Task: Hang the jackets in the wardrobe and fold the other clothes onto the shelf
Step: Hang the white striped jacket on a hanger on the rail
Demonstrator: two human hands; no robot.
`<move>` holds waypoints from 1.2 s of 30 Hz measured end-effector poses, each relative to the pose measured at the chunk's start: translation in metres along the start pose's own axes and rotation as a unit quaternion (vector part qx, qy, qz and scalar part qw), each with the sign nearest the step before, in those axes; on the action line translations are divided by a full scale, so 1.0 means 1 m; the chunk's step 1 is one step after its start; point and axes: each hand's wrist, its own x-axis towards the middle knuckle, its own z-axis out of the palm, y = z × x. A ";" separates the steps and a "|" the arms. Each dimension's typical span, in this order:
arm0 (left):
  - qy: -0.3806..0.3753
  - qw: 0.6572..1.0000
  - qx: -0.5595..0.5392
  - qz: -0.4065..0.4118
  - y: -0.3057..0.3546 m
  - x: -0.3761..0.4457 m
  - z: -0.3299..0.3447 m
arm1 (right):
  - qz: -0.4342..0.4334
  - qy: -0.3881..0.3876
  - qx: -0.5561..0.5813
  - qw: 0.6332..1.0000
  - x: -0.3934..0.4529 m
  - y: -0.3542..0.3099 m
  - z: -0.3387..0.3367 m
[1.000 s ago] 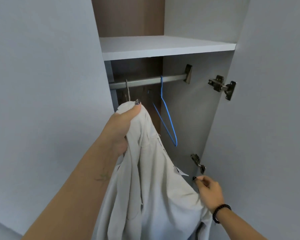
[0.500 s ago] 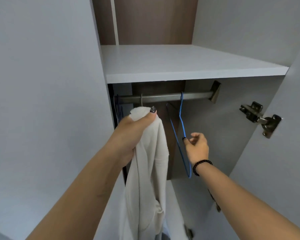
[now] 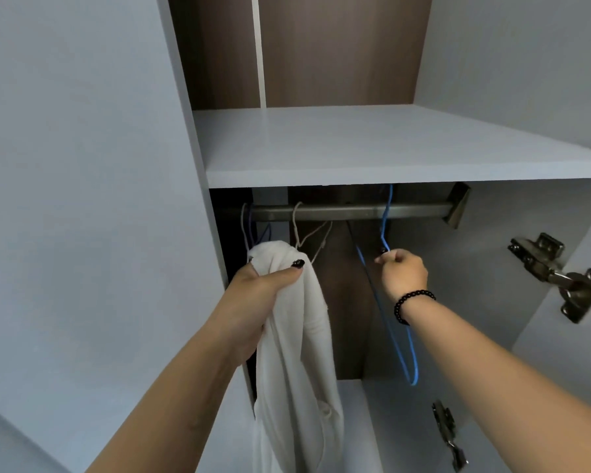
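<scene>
A white jacket (image 3: 297,353) hangs bunched from my left hand (image 3: 256,295), which grips its top just below the metal rail (image 3: 348,211). My right hand (image 3: 403,273), with a black bead bracelet on the wrist, pinches the neck of a blue wire hanger (image 3: 388,302) that hangs by its hook from the rail. A pale wire hanger (image 3: 309,235) hooks onto the rail just right of the jacket's top. More hanger hooks show at the rail's far left end, partly hidden in shadow.
A white shelf (image 3: 372,148) runs across the wardrobe directly above the rail. The open right door carries metal hinges (image 3: 560,274), with another hinge (image 3: 449,435) lower down. The left wardrobe panel (image 3: 99,199) stands close beside my left arm.
My right hand rose from beside the blue hanger's side wire and closed on its neck. The view has moved closer to the rail. My left hand still holds the jacket up.
</scene>
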 end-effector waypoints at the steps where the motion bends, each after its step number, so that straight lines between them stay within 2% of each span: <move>1: 0.003 1.000 0.011 0.007 -0.001 -0.001 0.001 | -0.009 -0.003 0.001 1.000 -0.005 -0.001 -0.005; 7: -0.033 0.993 0.107 0.024 -0.006 -0.019 0.003 | -0.035 -0.014 -0.030 0.999 -0.048 -0.004 -0.053; 9: -0.023 0.992 0.126 0.019 -0.009 -0.028 -0.002 | -0.031 -0.006 -0.033 0.999 -0.069 -0.003 -0.070; 15: -0.016 0.994 0.106 -0.023 -0.022 -0.070 -0.021 | -0.041 0.042 -0.070 0.996 -0.141 -0.002 -0.120; 21: -0.046 0.994 0.090 -0.044 -0.042 -0.113 -0.040 | -0.072 0.007 -0.116 0.991 -0.236 0.014 -0.162; 24: -0.049 0.992 0.108 -0.043 -0.056 -0.132 -0.044 | -0.069 -0.028 -0.097 0.993 -0.282 0.020 -0.184; 28: -0.046 0.994 0.093 -0.021 -0.070 -0.155 -0.056 | -0.094 -0.134 -0.089 0.983 -0.331 0.024 -0.207; 32: -0.001 0.997 0.068 -0.033 -0.081 -0.176 -0.074 | -0.100 -0.211 -0.081 0.969 -0.359 0.027 -0.217; 36: 0.047 0.997 0.056 -0.036 -0.088 -0.201 -0.090 | -0.051 -0.259 -0.054 0.963 -0.372 0.032 -0.221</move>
